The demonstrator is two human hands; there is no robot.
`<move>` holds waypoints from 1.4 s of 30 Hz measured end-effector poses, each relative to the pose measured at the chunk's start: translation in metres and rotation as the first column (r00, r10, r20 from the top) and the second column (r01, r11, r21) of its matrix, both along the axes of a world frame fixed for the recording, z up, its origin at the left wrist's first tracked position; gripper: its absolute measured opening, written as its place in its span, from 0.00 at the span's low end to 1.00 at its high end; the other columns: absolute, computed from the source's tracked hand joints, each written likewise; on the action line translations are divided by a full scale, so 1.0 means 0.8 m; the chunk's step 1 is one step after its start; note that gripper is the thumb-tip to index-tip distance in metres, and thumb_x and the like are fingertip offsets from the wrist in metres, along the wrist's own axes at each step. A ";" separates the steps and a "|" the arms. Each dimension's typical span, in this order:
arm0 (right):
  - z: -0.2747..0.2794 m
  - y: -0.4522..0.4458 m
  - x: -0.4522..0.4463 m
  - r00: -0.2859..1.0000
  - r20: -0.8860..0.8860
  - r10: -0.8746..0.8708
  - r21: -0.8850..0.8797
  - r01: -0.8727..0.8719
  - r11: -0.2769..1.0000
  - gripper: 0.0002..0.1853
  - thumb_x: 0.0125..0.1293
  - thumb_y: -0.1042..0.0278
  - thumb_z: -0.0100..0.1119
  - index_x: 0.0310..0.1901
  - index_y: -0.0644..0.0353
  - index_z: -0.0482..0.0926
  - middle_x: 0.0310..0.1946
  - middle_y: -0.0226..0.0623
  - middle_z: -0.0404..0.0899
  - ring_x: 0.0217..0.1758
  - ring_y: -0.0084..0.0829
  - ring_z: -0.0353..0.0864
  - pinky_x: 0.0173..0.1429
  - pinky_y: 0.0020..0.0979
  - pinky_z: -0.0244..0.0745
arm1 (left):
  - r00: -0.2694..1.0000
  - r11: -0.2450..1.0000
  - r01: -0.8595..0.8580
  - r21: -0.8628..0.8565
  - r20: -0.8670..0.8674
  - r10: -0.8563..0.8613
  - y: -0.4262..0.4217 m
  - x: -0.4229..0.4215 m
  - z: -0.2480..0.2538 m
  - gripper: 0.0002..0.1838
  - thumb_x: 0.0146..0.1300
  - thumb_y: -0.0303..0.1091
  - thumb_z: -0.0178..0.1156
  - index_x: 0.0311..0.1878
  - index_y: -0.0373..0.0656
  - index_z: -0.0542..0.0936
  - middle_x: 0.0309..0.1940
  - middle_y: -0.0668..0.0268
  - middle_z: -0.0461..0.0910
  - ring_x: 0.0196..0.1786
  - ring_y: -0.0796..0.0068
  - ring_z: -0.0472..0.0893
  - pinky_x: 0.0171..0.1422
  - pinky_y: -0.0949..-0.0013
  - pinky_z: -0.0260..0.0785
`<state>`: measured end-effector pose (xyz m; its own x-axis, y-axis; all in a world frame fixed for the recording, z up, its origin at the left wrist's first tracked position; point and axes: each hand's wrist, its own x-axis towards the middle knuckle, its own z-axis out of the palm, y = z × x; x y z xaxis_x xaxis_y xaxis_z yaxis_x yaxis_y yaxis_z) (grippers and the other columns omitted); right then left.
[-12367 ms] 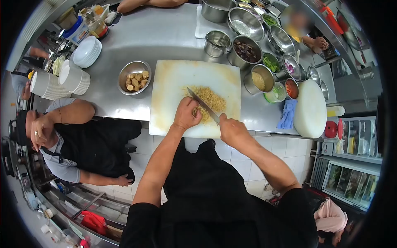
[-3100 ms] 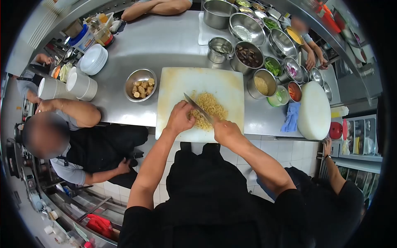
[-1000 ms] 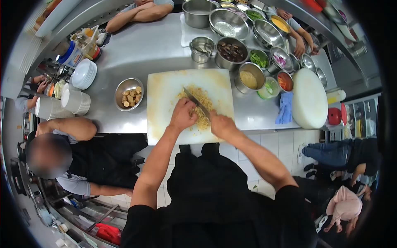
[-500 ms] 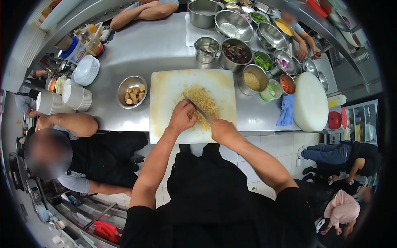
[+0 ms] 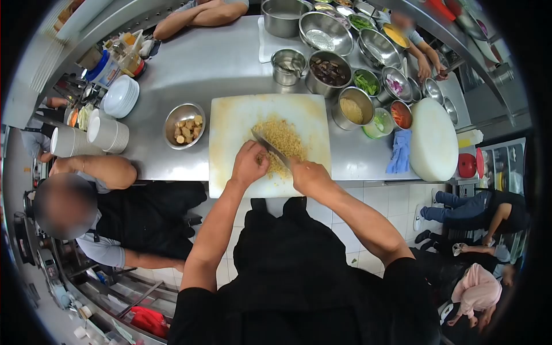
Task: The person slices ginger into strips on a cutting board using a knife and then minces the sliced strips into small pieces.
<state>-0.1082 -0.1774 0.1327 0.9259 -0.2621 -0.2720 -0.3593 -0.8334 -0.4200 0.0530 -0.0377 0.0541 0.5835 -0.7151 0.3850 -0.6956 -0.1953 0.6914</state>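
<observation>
The right hand (image 5: 311, 177) has its fist wrapped round the knife (image 5: 271, 148), blade slanting across the white board (image 5: 230, 122), chopped yellow bits (image 5: 282, 134) heaped alongside! The left hand (image 5: 250, 163) curls its fingers beside the blade; whether they pinch anything, one cannot tell. The bowl (image 5: 172, 138) of chunks sits left of the board.

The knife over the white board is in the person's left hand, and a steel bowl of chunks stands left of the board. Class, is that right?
Not quite: the head view shows the knife in the right hand, with the left hand curled beside it. The steel bowl of chunks does stand left of the white board.
</observation>
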 end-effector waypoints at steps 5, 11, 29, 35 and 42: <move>-0.031 0.018 0.000 0.999 -0.044 -0.030 0.006 0.030 1.000 0.14 0.60 0.78 0.49 0.48 0.70 0.70 0.31 0.60 0.83 0.36 0.58 0.85 0.42 0.54 0.78 | 0.940 0.937 -0.335 -0.103 0.026 0.339 0.017 -0.001 -0.019 0.15 0.56 0.26 0.56 0.48 0.35 0.77 0.50 0.45 0.76 0.57 0.42 0.74 0.65 0.50 0.66; 0.033 -0.045 -0.004 0.997 -0.074 -0.009 -0.044 0.006 0.999 0.15 0.61 0.78 0.48 0.49 0.71 0.71 0.32 0.60 0.83 0.39 0.57 0.85 0.45 0.53 0.79 | 0.896 0.850 -0.431 0.305 0.258 0.362 0.011 0.053 -0.048 0.35 0.71 0.46 0.50 0.73 0.29 0.60 0.74 0.35 0.55 0.76 0.36 0.53 0.80 0.39 0.37; 0.015 -0.050 -0.025 0.994 -0.008 -0.113 -0.145 0.111 0.983 0.16 0.63 0.74 0.46 0.51 0.70 0.70 0.29 0.58 0.83 0.34 0.55 0.86 0.41 0.52 0.81 | 0.988 0.989 0.147 -0.004 0.041 -0.147 -0.078 0.007 0.001 0.14 0.61 0.26 0.60 0.50 0.39 0.81 0.51 0.54 0.80 0.56 0.50 0.77 0.65 0.53 0.67; -0.003 -0.020 -0.012 0.992 0.003 -0.126 -0.050 0.126 0.991 0.11 0.63 0.75 0.46 0.46 0.70 0.70 0.31 0.60 0.83 0.37 0.56 0.86 0.42 0.52 0.80 | 0.983 0.984 0.139 0.112 -0.138 -0.123 -0.068 0.010 -0.002 0.12 0.50 0.29 0.62 0.39 0.40 0.79 0.39 0.56 0.77 0.49 0.50 0.76 0.58 0.55 0.69; 0.052 -0.025 -0.008 0.984 -0.126 -0.126 -0.004 0.127 0.992 0.13 0.63 0.75 0.45 0.48 0.70 0.69 0.36 0.64 0.83 0.43 0.58 0.85 0.49 0.53 0.79 | 0.990 0.989 0.125 0.078 -0.077 -0.119 -0.068 0.009 0.000 0.11 0.47 0.28 0.61 0.36 0.40 0.78 0.39 0.56 0.77 0.47 0.50 0.77 0.56 0.56 0.71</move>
<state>-0.1146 -0.1976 0.1743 0.8435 -0.3737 -0.3858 -0.5121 -0.7761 -0.3680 0.0601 -0.0925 0.0537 0.5140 -0.8099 0.2825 -0.6670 -0.1703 0.7253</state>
